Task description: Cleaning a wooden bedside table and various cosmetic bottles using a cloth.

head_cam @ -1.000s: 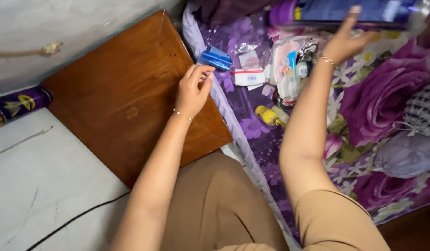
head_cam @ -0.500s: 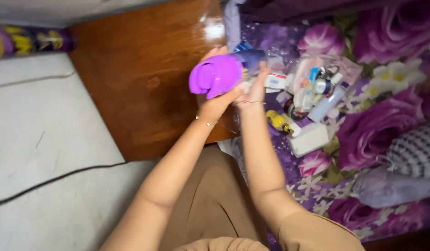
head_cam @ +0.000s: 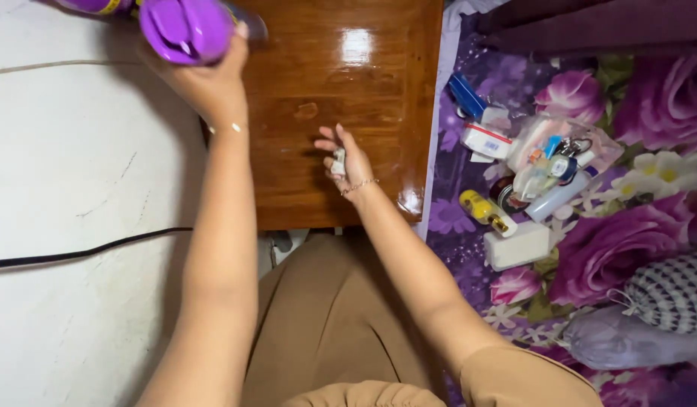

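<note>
Purple spray can (head_cam: 184, 26) with its rounded purple cap on: held up at the far left, above the corner where the wooden surface (head_cam: 378, 113) meets the white floor (head_cam: 77, 339). Wrapped by the left hand (head_cam: 212, 79), fingers closed round the body below the cap, arm stretched out long. Not resting on anything; clear of the bed and not set down. Just beyond it, at the top edge, part of a second purple can (head_cam: 99, 6) lying on the floor.

Nearer in, the right hand (head_cam: 347, 162) hovering low over the middle of the wooden surface, fingers loosely curled, pinching a small white object (head_cam: 338, 160) too small to make out. Nothing else on the glossy wood.

Off to the right, on the purple flowered bedsheet (head_cam: 627, 249), a cluster lying well apart from both hands: a blue packet (head_cam: 466, 96), a white box with a red stripe (head_cam: 488, 140), a clear pouch (head_cam: 556, 154) stuffed with small items, a yellow bottle (head_cam: 482, 212), a pale tube (head_cam: 557, 197), a white block (head_cam: 518, 245), and farther out a checked cloth pouch (head_cam: 676, 290). A black cable (head_cam: 77, 252) running across the floor on the left.

Judging by the layout: one can lifted away to the floor side, a small piece in hand, the rest of the pile on the bed untouched.
</note>
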